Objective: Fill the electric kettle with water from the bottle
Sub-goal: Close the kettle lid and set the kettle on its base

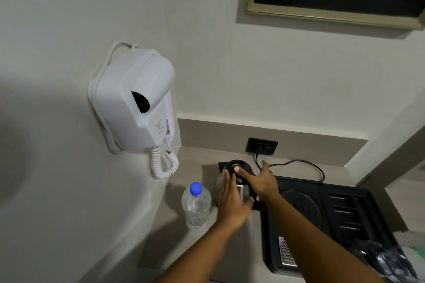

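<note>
A steel electric kettle [245, 190] with a black lid and spout stands on the grey counter [230, 248], off its base. My left hand [233, 204] wraps around the kettle's body from the near side. My right hand [262, 181] lies over the top of the kettle, its thumb pressing on the black lid. To the left of the kettle stands a clear water bottle [196, 207], upright, with its blue cap on; neither hand touches it.
A black tray [358, 225] to the right holds the round kettle base [301, 207], its cord running to a wall socket [262, 146]. A white hair dryer [135, 101] hangs on the left wall. Plastic wrapping lies at the tray's near right corner.
</note>
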Motion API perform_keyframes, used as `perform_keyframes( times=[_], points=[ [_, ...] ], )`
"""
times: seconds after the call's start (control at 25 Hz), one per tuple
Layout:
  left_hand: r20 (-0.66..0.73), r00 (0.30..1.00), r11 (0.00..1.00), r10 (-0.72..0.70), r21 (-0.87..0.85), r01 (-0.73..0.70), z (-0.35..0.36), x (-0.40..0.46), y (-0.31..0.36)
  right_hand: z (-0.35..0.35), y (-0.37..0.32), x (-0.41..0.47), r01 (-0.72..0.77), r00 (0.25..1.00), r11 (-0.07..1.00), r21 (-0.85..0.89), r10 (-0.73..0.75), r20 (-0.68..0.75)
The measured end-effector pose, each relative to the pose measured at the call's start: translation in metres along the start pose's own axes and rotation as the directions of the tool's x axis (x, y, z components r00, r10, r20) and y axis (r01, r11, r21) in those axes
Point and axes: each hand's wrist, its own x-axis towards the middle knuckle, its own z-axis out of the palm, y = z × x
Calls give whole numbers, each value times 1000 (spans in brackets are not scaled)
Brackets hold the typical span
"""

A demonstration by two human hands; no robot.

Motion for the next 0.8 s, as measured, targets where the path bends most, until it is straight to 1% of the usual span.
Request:
perform_keyframes(
  times=[0.04,0.08,0.2,0.24,0.36,0.44,0.52,0.6,0.72,0.8],
  points=[
    [3,1000,1000,-3,-9,3,0,1,-4,-5,10,-4,55,998,997,47,-55,13],
    [2,1000,1000,-2,-19,2,1,1,-6,-10,21,-9,108,994,993,45,-109,28],
    [-16,1000,1000,17,-1,-17,6,1,-6,-16,46,-20,235,972,966,-110,-232,35],
    [-18,999,999,27,19,-27,8,0,-7,-18,45,-22,255,967,958,-134,-252,41],
    [4,999,997,52,59,-52,11,-3,-3,-30,37,-24,274,960,953,-126,-264,89],
    [11,993,989,119,91,-119,9,-6,3,-47,38,-24,301,952,946,-122,-292,88],
    [-16,965,958,261,127,-257,8,-6,12,-74,43,-25,368,929,919,-139,-358,91],
    [-35,932,921,359,172,-349,9,-2,27,-108,49,-24,434,901,887,-158,-423,97],
    [15,911,881,412,248,-403,19,16,54,-164,64,-21,466,885,869,-166,-457,94],
    [91,914,877,395,260,-405,32,28,69,-192,79,-19,461,887,870,-174,-450,101]
  ],
)
